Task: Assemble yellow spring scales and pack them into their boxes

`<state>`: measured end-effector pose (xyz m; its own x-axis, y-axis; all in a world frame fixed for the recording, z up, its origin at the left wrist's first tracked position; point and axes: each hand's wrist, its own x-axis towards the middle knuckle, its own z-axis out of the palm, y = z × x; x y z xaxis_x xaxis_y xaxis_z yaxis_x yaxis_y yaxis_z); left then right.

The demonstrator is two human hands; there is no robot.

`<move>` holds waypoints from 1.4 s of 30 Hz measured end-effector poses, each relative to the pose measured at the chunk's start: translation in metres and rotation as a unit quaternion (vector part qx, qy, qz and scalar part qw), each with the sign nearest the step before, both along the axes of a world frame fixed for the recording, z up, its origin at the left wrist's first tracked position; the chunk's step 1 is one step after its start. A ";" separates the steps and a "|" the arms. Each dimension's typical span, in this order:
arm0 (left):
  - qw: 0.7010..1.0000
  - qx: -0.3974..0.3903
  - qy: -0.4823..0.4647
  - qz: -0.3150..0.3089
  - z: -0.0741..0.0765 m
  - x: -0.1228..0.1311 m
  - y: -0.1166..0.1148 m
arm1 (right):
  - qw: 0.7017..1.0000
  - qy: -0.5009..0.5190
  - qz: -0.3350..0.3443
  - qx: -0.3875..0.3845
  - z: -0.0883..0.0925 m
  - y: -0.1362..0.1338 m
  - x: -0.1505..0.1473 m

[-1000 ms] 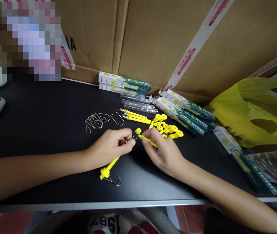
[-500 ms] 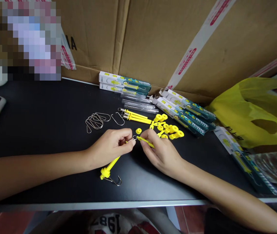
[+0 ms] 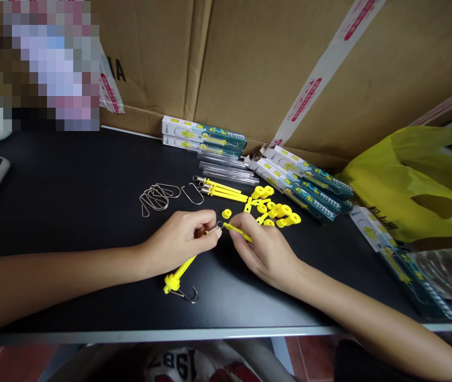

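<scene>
My left hand is closed, its thumb and forefinger pinching a small metal piece that ends in a ring. A bit of yellow shows beside it. My right hand is closed on a thin yellow plastic strip, whose tip points at the ring, very close to it. Beneath my left hand, a yellow plastic rod with a thick collar and a wire hook slants towards the front edge. Its upper end is hidden, so I cannot tell whether the hand touches it.
Behind my hands are wire hooks, yellow rods with metal springs, yellow caps and clear tubes. Printed spring-scale boxes lie farther back. A yellow plastic bag stands right; a cardboard box backs the table.
</scene>
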<state>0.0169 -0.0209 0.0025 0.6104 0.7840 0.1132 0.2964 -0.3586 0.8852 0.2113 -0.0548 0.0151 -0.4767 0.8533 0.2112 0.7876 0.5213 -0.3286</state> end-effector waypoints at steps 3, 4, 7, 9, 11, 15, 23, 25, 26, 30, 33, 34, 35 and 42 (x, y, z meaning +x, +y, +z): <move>1.000 0.004 0.002 0.000 0.000 0.000 0.000 | 1.000 -0.013 0.011 0.022 0.000 0.000 0.000; 1.000 0.004 0.003 0.000 0.000 0.000 0.000 | 0.999 -0.016 0.015 0.030 0.000 0.000 0.001; 1.000 0.004 0.002 -0.003 -0.001 -0.001 -0.001 | 0.999 -0.021 0.022 0.043 0.001 0.001 0.001; 1.000 0.004 0.004 -0.008 -0.001 -0.001 -0.001 | 0.999 -0.018 0.024 0.034 0.001 0.002 0.001; 1.000 0.003 0.006 -0.012 -0.001 -0.002 -0.001 | 1.000 -0.003 0.025 0.007 0.002 0.002 0.003; 1.000 0.000 0.009 -0.014 0.001 -0.001 0.000 | 0.997 0.040 0.022 -0.061 0.003 0.003 0.005; 0.999 -0.017 0.007 -0.026 0.002 -0.001 0.002 | 0.991 0.090 0.018 -0.102 0.002 0.004 0.007; 0.999 -0.027 -0.001 -0.026 0.000 0.000 0.002 | 0.987 0.118 0.013 -0.112 0.002 0.004 0.007; 0.999 -0.031 -0.006 -0.026 -0.002 0.000 0.002 | 0.983 0.137 0.014 -0.123 0.002 0.004 0.007; 0.999 -0.026 -0.006 -0.024 -0.005 0.000 0.000 | 0.957 0.212 0.018 -0.195 0.000 0.004 0.005; 1.000 -0.011 0.008 -0.023 -0.003 0.000 0.000 | 0.940 0.256 0.014 -0.226 -0.002 0.005 0.002; 1.000 -0.007 0.011 -0.023 -0.002 -0.001 0.000 | 0.935 0.271 0.014 -0.228 -0.002 0.005 0.001; 1.000 -0.005 0.013 -0.023 -0.001 -0.001 0.000 | 0.931 0.283 0.014 -0.229 -0.003 0.005 0.000; 0.999 0.008 0.020 -0.024 0.000 0.000 0.000 | 0.916 0.309 0.015 -0.254 -0.004 0.007 0.000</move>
